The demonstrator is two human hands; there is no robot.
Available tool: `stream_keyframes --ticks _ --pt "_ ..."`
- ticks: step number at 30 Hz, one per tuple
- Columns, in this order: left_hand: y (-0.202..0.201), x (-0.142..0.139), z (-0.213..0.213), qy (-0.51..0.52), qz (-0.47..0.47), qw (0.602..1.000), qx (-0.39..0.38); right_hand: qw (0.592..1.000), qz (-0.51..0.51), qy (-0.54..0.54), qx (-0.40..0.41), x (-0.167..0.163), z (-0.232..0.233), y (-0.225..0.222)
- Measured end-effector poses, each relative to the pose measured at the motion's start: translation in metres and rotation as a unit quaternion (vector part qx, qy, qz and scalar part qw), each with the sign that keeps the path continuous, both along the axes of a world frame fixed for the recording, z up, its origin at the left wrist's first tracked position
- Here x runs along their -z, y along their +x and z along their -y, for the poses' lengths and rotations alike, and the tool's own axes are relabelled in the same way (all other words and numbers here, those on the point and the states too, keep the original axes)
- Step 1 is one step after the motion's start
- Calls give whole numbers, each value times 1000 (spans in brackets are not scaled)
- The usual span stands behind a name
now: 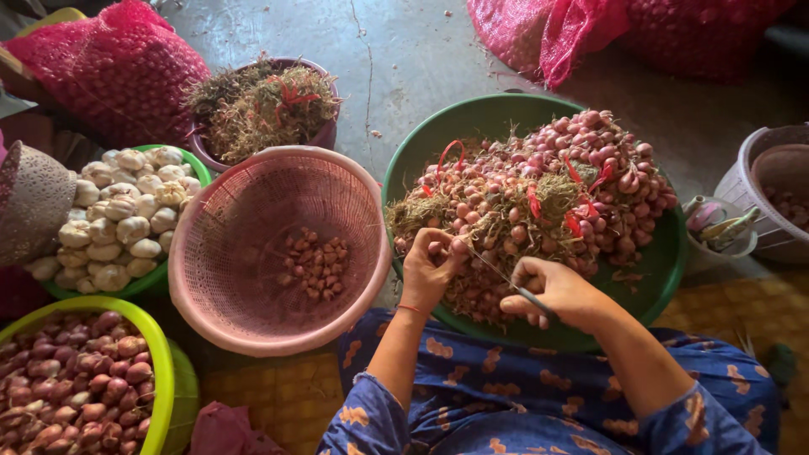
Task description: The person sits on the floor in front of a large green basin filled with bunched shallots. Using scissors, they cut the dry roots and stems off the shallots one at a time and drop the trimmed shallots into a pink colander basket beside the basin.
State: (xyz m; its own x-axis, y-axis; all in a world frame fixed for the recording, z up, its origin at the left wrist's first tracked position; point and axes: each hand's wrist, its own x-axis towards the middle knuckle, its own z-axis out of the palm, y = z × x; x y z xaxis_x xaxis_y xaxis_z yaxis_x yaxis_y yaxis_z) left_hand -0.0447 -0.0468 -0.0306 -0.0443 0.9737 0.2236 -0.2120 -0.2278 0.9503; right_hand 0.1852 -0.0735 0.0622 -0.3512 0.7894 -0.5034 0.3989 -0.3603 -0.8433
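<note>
The left hand (pixel 430 271) pinches a small red shallot (pixel 439 249) at the near edge of the wide green plastic basin (pixel 472 126); the right hand (pixel 552 291), grip closed round a thin-bladed knife (pixel 506 278), angles it toward the roots (pink woven basket (pixel 244 219) alongside, catching trimmed bulbs).

Both hands (pixel 493 282) at shallot heap (pixel 539 198) in green basin (pixel 472 122), small knife (pixel 514 284) in right.

garlic bowl (pixel 190 160) | pink basket (pixel 278 244) | red mesh sack (pixel 114 67)
</note>
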Motion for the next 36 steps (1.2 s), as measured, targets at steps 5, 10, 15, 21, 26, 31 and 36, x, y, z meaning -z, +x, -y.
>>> stream_keyframes --ticks 5,10,15,21,26,31,36 --pt "0 -11 5 12 -40 999 -29 998 -50 -28 6 5 -19 -14" --pt "2 -15 8 29 -73 995 -54 997 -78 15 24 13 -16 -17" --pt "-1 -9 2 44 -3 999 -28 998 -10 11 61 9 0 15" --pt "5 -2 -5 -17 124 989 73 996 72 -7 43 12 -4 6" --pt "4 6 -1 -66 169 976 121 996 -1 -47 81 17 -16 -19" --pt "6 14 -1 -88 259 952 134 994 -53 -23 98 28 -14 -16" --pt "9 20 -1 -106 338 924 143 991 -87 -19 96 33 -9 -4"
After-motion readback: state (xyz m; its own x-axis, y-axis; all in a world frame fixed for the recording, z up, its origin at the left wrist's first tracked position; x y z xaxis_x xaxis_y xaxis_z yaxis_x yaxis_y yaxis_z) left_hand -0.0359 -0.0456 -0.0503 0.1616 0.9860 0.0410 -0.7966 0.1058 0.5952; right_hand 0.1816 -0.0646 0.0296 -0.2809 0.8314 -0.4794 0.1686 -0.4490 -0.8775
